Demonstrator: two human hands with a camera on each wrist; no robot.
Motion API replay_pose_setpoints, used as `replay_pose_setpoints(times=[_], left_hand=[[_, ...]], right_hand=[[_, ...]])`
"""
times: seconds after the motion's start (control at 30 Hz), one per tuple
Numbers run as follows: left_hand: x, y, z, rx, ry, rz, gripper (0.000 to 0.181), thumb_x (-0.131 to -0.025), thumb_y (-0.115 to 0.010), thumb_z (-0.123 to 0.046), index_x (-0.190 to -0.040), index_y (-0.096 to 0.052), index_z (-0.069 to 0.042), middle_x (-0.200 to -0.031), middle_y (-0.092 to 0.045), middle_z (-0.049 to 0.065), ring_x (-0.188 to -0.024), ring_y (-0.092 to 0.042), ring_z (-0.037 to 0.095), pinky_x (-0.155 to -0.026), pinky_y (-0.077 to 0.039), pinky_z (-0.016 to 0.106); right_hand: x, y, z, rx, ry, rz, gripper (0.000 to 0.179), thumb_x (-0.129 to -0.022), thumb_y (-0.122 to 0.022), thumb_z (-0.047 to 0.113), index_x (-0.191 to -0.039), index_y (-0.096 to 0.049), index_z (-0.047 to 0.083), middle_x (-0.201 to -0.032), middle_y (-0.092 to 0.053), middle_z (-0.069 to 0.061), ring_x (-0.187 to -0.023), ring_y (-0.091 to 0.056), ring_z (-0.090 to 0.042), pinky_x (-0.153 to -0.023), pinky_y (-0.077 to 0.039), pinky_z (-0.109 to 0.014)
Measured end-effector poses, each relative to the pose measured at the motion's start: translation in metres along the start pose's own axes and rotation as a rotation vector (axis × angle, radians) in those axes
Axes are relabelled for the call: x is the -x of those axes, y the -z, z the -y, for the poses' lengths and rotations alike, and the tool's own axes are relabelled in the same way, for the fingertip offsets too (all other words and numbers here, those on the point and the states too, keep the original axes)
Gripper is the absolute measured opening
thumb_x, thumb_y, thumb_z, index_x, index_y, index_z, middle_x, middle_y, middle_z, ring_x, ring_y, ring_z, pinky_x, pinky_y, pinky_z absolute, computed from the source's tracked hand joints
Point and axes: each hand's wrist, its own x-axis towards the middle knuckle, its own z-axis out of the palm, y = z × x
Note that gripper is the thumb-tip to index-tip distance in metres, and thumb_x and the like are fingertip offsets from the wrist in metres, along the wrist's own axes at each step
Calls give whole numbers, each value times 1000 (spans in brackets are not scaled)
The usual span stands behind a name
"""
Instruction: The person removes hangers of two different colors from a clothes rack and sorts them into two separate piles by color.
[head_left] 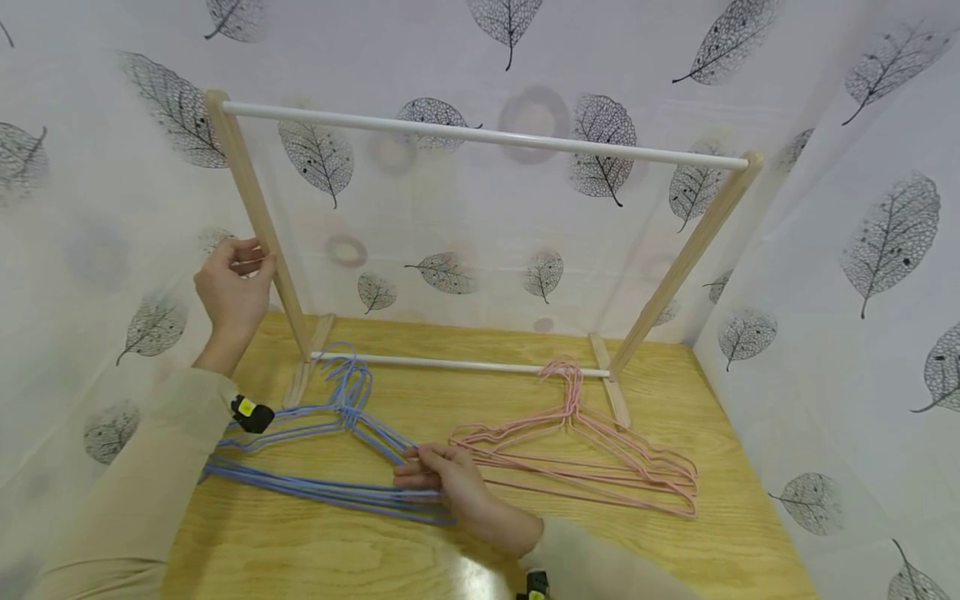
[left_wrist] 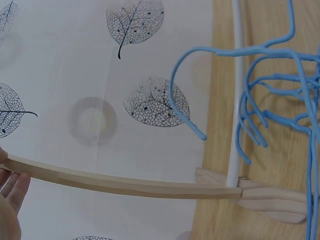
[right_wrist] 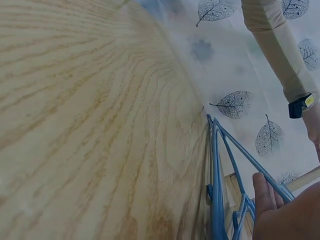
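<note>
A stack of blue wire hangers (head_left: 349, 408) lies on the wooden table with hooks pointing toward the garment rack. My right hand (head_left: 459, 492) pinches a blue hanger at the stack's right end; in the right wrist view its thumb (right_wrist: 262, 192) stands against the blue bars (right_wrist: 216, 205). Up at the left, my left hand (head_left: 236, 283) holds the rack's wooden post (head_left: 258, 204) between thumb and fingers. The left wrist view shows that post (left_wrist: 125, 184) running down to its foot, with one blue hook (left_wrist: 173, 90) raised above the other hooks.
The rack has a white top rod (head_left: 487, 135), a white lower rod (head_left: 450, 362) and a slanting right post (head_left: 682, 258). Pink hangers (head_left: 572, 400) lie to the right of the blue ones. A leaf-patterned curtain (head_left: 465, 217) stands behind and beside the table (head_left: 337, 558).
</note>
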Motion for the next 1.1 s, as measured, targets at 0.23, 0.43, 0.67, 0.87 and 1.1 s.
replay_pose_setpoints(times=[0.23, 0.43, 0.67, 0.87, 1.1], left_hand=[[0, -1, -1, 10, -12, -6, 24, -99, -69, -13, -116, -73, 3, -112, -79, 22, -75, -50, -30, -77, -52, 0], [0, -1, -1, 8, -13, -6, 24, -99, -70, -14, -116, -73, 2, -113, -79, 21, -76, -50, -30, -77, -51, -1], [-1, -2, -2, 10, -3, -4, 24, -99, -70, -15, -117, -73, 1, -114, -79, 21, -76, -50, -30, -76, -49, -1], [-3, 2, -2, -16, 21, 28, 26, -100, -70, -18, -118, -74, 1, -115, -78, 22, -75, -49, -30, -74, -47, -3], [-2, 9, -6, -29, 46, 49, 28, -99, -71, -22, -117, -75, -1, -114, -79, 20, -72, -48, -30, -71, -44, -5]], right_hand=[[-9, 7, -2, 24, 2, 26, 44, -110, -52, 18, -135, -57, -18, -121, -75, -25, -112, -78, -30, -98, -64, -36], [-8, 17, -2, 171, 30, 62, 38, -109, -53, 11, -133, -59, -19, -126, -70, -35, -120, -72, -43, -97, -64, -34], [-8, 28, -2, 393, 134, 3, 32, -107, -60, 11, -126, -68, -13, -123, -73, -31, -115, -74, -43, -92, -64, -22], [-8, 35, 6, 399, 159, 0, 34, -108, -57, 10, -129, -65, -15, -124, -72, -33, -119, -71, -46, -94, -65, -27], [0, 48, 26, 276, 174, -22, 39, -109, -56, 10, -135, -58, -18, -131, -66, -38, -116, -75, -38, -101, -62, -46]])
